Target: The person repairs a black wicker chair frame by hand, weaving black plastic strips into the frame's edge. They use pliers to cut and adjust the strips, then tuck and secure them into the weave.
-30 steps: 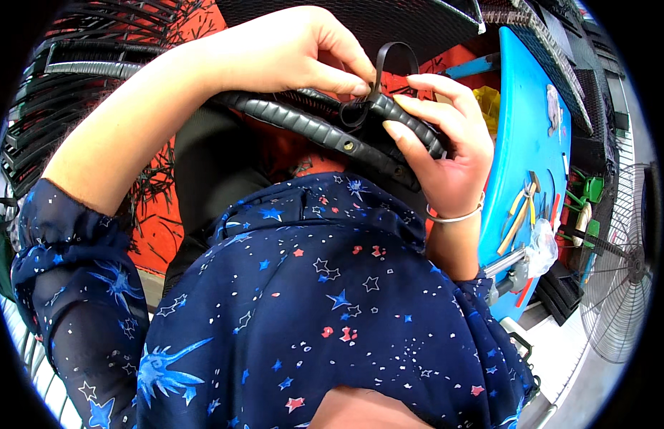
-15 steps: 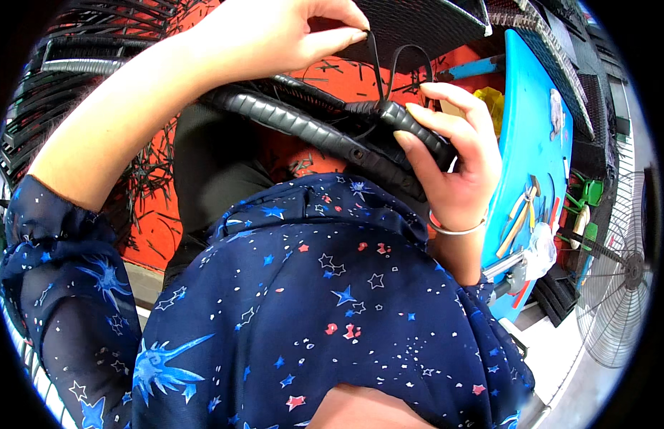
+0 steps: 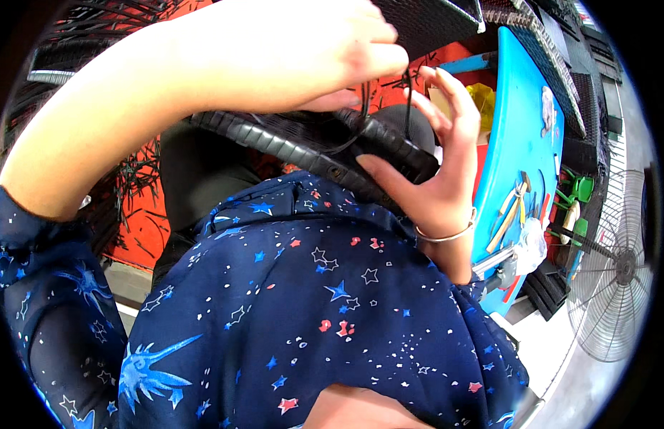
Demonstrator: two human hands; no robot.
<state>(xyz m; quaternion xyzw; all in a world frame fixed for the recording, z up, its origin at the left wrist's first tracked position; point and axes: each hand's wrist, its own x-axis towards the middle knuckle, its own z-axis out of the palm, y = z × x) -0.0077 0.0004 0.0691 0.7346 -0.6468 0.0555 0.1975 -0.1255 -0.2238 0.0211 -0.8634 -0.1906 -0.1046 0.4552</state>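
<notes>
Slanted beneath the left hand [image 3: 350, 53] and against the right thumb: black wrapped frame [image 3: 275, 146]. Rising from the frame, pinched in curled left fingers: black strip [image 3: 408, 107]. At the frame's right end, open, fingers spread: right hand [image 3: 450, 157]. Right of the frame: blue table [image 3: 514, 150].

Head feed, I note: strip-wrapped frame [image 3: 267, 142], glossy black, closely ribbed, slanting from upper left to lower right; small round fitting [image 3: 337, 172] on near rail. Thin black strip [image 3: 408, 107] stands above its right part in two lengths, one curving leftward low down.
</notes>
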